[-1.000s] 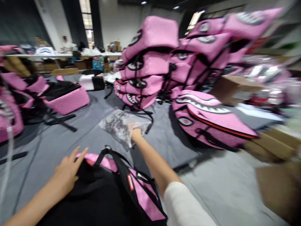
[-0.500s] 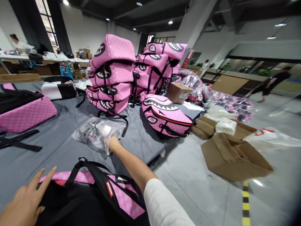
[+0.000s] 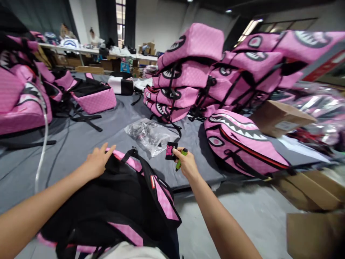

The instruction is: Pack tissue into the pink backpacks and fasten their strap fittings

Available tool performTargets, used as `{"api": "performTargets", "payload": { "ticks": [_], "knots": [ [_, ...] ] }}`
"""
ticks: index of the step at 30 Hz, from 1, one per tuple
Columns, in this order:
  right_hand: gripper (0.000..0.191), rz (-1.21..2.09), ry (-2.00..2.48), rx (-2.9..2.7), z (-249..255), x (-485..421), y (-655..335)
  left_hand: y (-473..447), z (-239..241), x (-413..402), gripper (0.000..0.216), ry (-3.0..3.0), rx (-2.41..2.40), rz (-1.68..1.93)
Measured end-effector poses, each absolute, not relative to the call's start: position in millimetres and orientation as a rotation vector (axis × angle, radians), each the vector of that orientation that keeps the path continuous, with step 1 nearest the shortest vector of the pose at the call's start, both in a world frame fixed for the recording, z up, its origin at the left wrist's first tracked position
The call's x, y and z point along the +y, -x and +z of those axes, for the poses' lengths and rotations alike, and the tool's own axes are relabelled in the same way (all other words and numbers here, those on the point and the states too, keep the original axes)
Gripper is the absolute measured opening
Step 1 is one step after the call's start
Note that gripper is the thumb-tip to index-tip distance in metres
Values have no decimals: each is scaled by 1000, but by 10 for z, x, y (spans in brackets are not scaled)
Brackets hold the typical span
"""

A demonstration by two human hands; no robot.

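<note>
A pink and black backpack point(image 3: 115, 212) lies back-side up right in front of me on the grey mat point(image 3: 88, 144). My left hand point(image 3: 98, 162) rests on its top edge with the fingers spread. My right hand point(image 3: 185, 163) is raised just right of the backpack's strap, pinching a small black and pink tag point(image 3: 170, 150) together with a green pen-like tool point(image 3: 180, 159). A clear plastic bag of small items point(image 3: 149, 135) lies on the mat just beyond my right hand.
A tall stack of pink shark-face backpacks point(image 3: 180, 75) stands behind the bag, one more backpack point(image 3: 239, 142) lying at the mat's right edge. More bags point(image 3: 21, 97) pile at the left. Cardboard boxes point(image 3: 280, 117) sit right. People are at far tables point(image 3: 81, 50).
My right hand has come back out of the plastic bag towards me and now holds a small tag and a green tool. My left hand has shifted up onto the backpack's top edge.
</note>
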State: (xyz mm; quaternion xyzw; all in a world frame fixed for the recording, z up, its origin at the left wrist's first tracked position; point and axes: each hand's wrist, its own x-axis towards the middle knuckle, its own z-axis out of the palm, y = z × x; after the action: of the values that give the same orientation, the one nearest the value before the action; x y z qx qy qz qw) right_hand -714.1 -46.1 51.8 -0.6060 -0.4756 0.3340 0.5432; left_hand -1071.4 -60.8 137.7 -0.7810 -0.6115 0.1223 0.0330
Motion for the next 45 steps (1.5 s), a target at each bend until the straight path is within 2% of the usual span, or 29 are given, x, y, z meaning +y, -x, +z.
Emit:
{"api": "performTargets", "payload": {
  "ticks": [3,5,9,11,16,19,21,24,26,34,37,41,45],
  "knots": [
    [41,951,1201,-1163,837,-768,7533,10723,1432,-699,94,2461,-1924,246],
    [34,979,1129,-1304,1003,-919,7824,10771,1460,-767,89,2557,-1940,34],
    [22,753,1022,-1581,1139,-1047,8383,10987,1425,-1005,69,2616,-1933,-681],
    [21,651,1013,-1662,1133,-1048,8625,11110,1364,-1197,65,2521,-1988,-822],
    [16,686,1196,-2041,1122,-1003,9040,11284,1209,-1568,77,2492,-1994,-822],
    [29,668,1335,-2391,1173,-1008,9191,11264,1166,-1601,89,2419,-2006,-778],
    [38,523,1406,-2551,1203,-1016,9270,11221,1154,-1589,94,2329,-2083,-658],
    [40,320,1432,-2694,1203,-999,9369,11182,1144,-1576,90,2253,-2145,-533],
    [37,314,1431,-2740,1182,-967,9419,11193,1133,-1576,87,2257,-2113,-528],
    [39,266,1353,-2824,1260,-920,9394,11300,990,-1574,69,2327,-2028,-768],
    [38,346,1236,-2637,1275,-894,9451,11330,938,-1579,68,2361,-1955,-893],
    [23,613,1094,-2513,1228,-806,9675,11391,919,-1597,65,2399,-1887,-967],
    [23,537,999,-2622,1261,-786,9734,11426,916,-1593,67,2404,-1889,-939]
  ]
}}
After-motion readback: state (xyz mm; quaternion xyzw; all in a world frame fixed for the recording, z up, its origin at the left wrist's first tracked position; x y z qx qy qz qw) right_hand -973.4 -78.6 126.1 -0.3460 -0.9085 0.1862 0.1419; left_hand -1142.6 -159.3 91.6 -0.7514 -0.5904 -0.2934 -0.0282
